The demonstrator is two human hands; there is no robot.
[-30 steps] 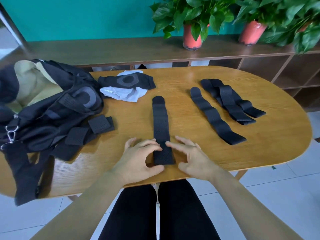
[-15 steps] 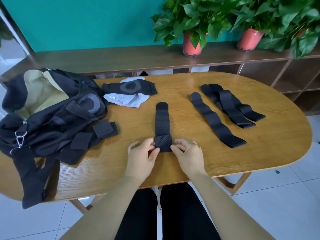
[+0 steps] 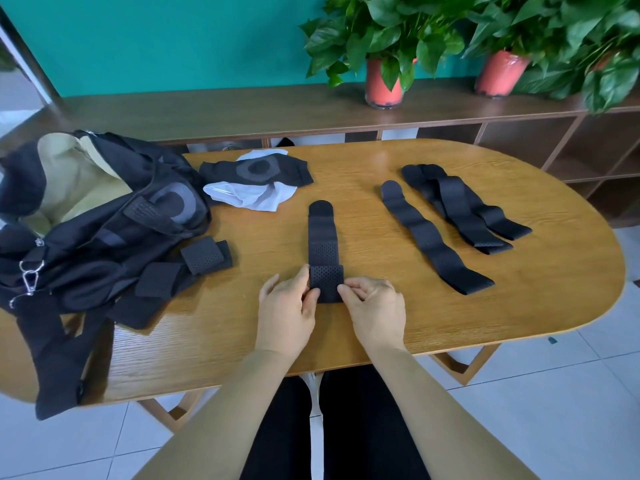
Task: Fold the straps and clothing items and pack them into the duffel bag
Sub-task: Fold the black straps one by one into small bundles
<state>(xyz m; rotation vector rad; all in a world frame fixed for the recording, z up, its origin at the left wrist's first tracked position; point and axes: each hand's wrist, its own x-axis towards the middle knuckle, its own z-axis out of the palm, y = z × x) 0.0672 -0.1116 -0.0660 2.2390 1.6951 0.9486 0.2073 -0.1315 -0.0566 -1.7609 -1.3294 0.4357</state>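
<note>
A black perforated strap [image 3: 322, 233] lies lengthwise on the wooden table [image 3: 398, 317], its near end folded over on itself. My left hand [image 3: 285, 310] pinches the left side of that fold and my right hand [image 3: 375, 311] pinches the right side. One more black strap [image 3: 433, 239] lies to the right, with a pile of straps [image 3: 464, 206] beyond it. Black and white clothing [image 3: 258, 181] sits at the back. The open black duffel bag [image 3: 86, 216] with tan lining rests on the table's left end, two folded straps [image 3: 204, 254] beside it.
The bag's shoulder strap [image 3: 55, 358] hangs over the table's near left edge. A wooden shelf with two potted plants [image 3: 384, 57] runs behind the table. My legs are under the near edge, over a tiled floor.
Both hands took the strap's near end and folded it away from me, over the strap. The fold has been rolled a little farther up since half a second ago.
</note>
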